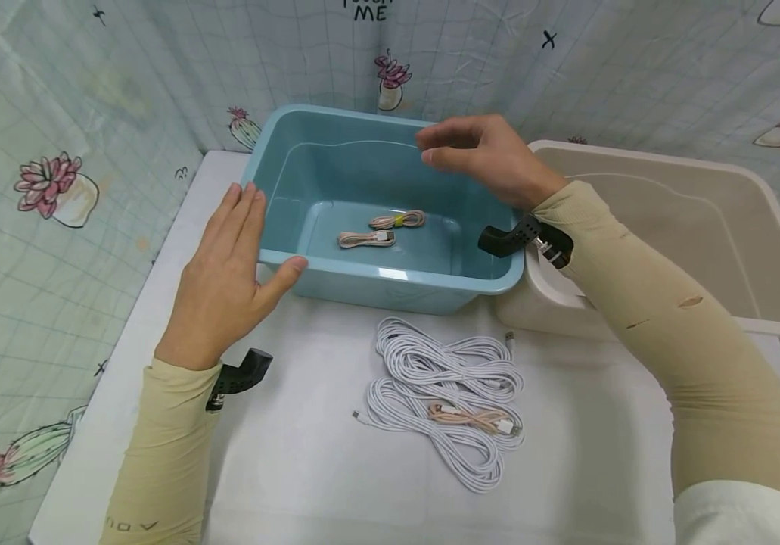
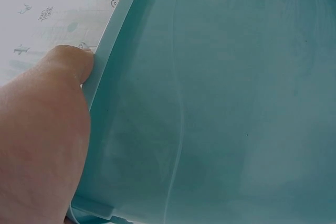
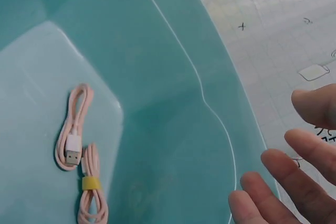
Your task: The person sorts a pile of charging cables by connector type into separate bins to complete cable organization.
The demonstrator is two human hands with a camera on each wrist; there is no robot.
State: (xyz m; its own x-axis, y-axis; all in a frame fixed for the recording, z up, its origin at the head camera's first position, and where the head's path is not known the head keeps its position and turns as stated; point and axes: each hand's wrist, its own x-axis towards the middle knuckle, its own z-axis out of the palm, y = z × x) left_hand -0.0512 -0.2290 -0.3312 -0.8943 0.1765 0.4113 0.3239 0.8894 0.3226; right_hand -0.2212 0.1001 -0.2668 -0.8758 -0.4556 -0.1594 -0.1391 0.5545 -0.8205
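In the head view my left hand lies flat with straight fingers at the left end of the blue bin, its thumb at the front rim. My right hand hovers over the bin's right back part, fingers loosely bent and holding nothing. On the bin's floor lie two coiled pinkish USB cables; one cable shows its plug, and the other cable has a yellow tie. White coiled cables lie on the table in front of the bin, with an orange-pink cable on top of them.
A beige bin stands at the right, against the blue one. Both stand on a white table. A printed curtain hangs behind and at the left.
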